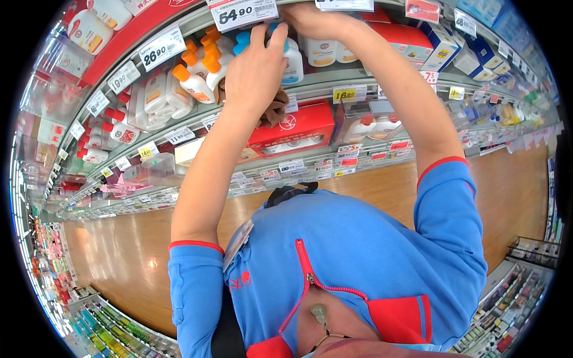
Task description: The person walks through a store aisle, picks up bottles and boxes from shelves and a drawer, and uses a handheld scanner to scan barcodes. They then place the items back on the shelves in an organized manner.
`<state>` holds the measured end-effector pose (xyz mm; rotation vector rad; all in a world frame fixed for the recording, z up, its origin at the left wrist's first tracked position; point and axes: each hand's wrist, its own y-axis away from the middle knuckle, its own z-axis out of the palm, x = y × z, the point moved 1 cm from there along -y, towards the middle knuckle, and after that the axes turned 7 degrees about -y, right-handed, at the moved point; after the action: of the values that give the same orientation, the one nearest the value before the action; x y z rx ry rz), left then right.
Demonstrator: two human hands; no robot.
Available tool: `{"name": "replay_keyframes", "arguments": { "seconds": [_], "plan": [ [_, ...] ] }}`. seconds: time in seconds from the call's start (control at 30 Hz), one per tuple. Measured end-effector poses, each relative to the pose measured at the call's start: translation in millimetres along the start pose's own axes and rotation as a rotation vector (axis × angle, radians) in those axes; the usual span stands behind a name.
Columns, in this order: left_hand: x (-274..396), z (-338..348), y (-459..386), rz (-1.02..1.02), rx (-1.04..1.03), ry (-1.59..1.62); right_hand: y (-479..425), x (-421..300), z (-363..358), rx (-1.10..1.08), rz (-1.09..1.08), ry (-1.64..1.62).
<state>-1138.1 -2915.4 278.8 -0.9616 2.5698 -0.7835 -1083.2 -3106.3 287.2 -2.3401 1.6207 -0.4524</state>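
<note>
My left hand (pixel 258 67) reaches onto an upper store shelf. A brown cloth (pixel 274 109) hangs beneath its palm, and its fingers rest at white bottles with blue caps (pixel 293 62). How firmly it holds the cloth cannot be told. White bottles with orange caps (pixel 193 85) stand just left of it. My right hand (pixel 302 18) is bent in at the back of the same shelf, above the blue-capped bottles. Its fingertips are hidden behind a price tag (pixel 244 15) and the shelf edge, so what they touch does not show.
Below the hands, a red box (pixel 295 127) sits on a lower shelf beside a clear plastic bin (pixel 369 121). White pump-type bottles (pixel 322 51) and red cartons (pixel 400 40) line the upper shelf to the right. Price tags (pixel 162 47) project along the curved shelf edges.
</note>
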Motion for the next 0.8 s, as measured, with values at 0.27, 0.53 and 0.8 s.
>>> {"name": "replay_keyframes", "arguments": {
  "seconds": [0.27, 0.53, 0.8],
  "plan": [
    [-2, 10, 9, -0.02, -0.098, -0.021, -32, 1, 7, 0.015, 0.076, -0.133],
    [4, 24, 9, 0.018, -0.053, 0.014, -45, 25, 22, -0.009, 0.137, -0.315],
    [3, 23, 16, 0.055, 0.059, 0.013, -32, 28, 26, -0.032, 0.133, -0.485]
  ]
}}
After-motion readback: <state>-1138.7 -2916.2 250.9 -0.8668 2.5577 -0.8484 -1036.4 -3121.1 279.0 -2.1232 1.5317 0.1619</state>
